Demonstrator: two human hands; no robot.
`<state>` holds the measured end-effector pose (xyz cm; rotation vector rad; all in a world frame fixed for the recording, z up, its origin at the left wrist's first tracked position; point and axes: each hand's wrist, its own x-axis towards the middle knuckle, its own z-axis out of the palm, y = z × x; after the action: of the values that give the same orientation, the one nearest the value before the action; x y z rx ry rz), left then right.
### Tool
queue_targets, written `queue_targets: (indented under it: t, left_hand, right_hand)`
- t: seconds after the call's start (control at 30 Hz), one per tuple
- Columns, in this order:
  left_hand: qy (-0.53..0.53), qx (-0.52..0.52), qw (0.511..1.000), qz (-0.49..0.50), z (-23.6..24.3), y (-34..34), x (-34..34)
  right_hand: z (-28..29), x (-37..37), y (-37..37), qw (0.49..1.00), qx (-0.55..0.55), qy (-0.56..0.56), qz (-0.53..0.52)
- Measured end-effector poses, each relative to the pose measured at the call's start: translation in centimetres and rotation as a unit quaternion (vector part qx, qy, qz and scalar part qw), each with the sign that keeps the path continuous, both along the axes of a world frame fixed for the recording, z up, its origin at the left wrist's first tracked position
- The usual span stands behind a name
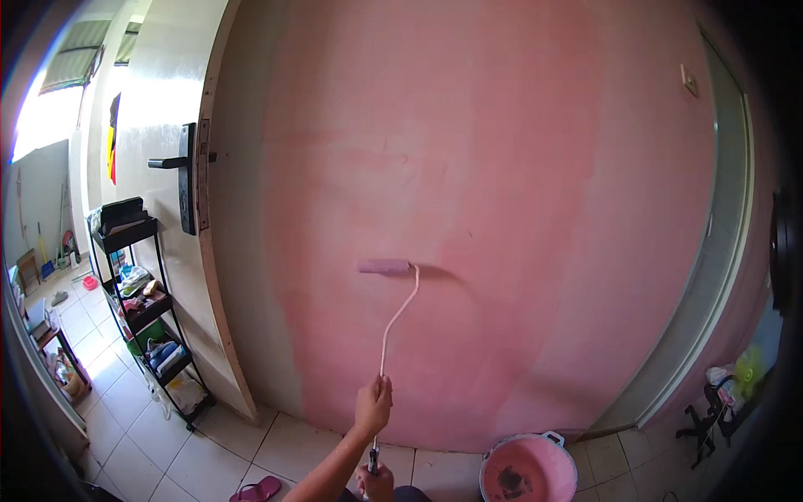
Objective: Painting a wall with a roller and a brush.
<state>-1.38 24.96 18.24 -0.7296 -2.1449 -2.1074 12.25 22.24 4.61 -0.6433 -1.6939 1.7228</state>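
A paint roller with a pale pink-purple sleeve is up at the middle of a wall coated in uneven pink. Whether the sleeve touches the wall I cannot tell; a shadow falls to its right. Its thin bent frame runs down to my hands. My left hand wraps round the frame's lower shaft. Below it, close to my body, my right hand grips the handle, partly cut off by the lower edge. A round tub with pink paint and a dark patch inside stands on the floor to the right.
An open door with a black lever handle is at the left. Beside it stands a black shelf cart full of household items. A purple flip-flop lies on the floor tiles. A door frame and a green fan are at the right.
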Motion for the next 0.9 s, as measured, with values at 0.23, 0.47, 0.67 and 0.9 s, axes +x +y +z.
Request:
queue_targets:
  t: [0.23, 0.47, 0.67, 0.9]
  left_hand:
    - [0.081, -0.091, 0.991, 0.046, 1.4, 1.4, -3.2]
    - [0.254, -0.08, 0.949, 0.167, 16.9, 3.2, -9.0]
    - [0.178, -0.23, 0.945, 0.148, 0.0, 1.4, -6.2]
    - [0.176, -0.262, 0.937, 0.147, -4.0, 2.4, -3.5]
  right_hand:
    - [2.6, -4.8, 1.6, 0.936, -0.187, -0.255, 0.153]
    - [15.7, -12.5, 3.6, 0.975, -0.17, -0.032, 0.139]
    - [0.5, -8.7, 0.4, 0.96, -0.118, -0.229, 0.11]
    - [-20.8, -8.1, 1.4, 0.972, 0.079, -0.115, 0.19]
